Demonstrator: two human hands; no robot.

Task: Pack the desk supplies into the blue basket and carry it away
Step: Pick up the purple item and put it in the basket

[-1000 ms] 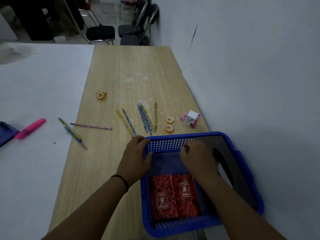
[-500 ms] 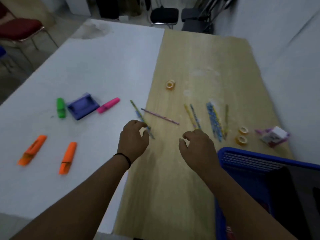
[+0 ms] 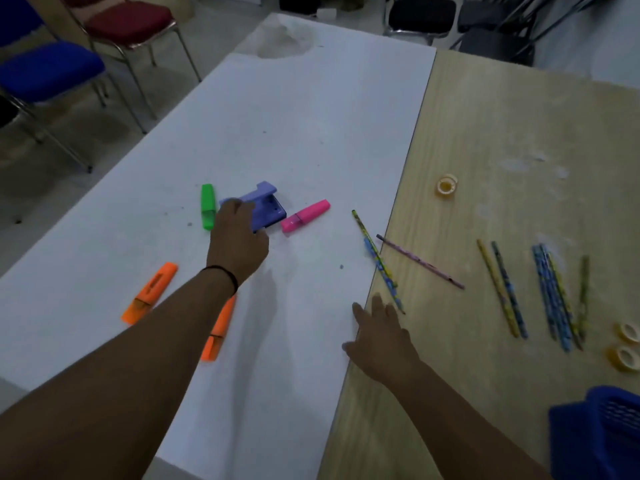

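Two orange highlighters (image 3: pixel 149 293) on the white worktop (image 3: pixel 294 133), far left. Green highlighter (image 3: pixel 207 206) next. Left hand (image 3: pixel 237 242) over the purple hole punch (image 3: pixel 266 209), fingers curled at its near edge; whether the grip has closed, cannot tell. Pink highlighter (image 3: pixel 304 215) just beside. Right hand (image 3: pixel 381 336) flat, fingers spread, holding nothing. Pencils (image 3: pixel 550 292) on wood. Blue basket (image 3: pixel 599 434) bottom right corner.

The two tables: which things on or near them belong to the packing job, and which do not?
For the job: blue basket, purple hole punch, green highlighter, pink highlighter, orange highlighters, pencils, tape rolls.

Not part of it: chairs.
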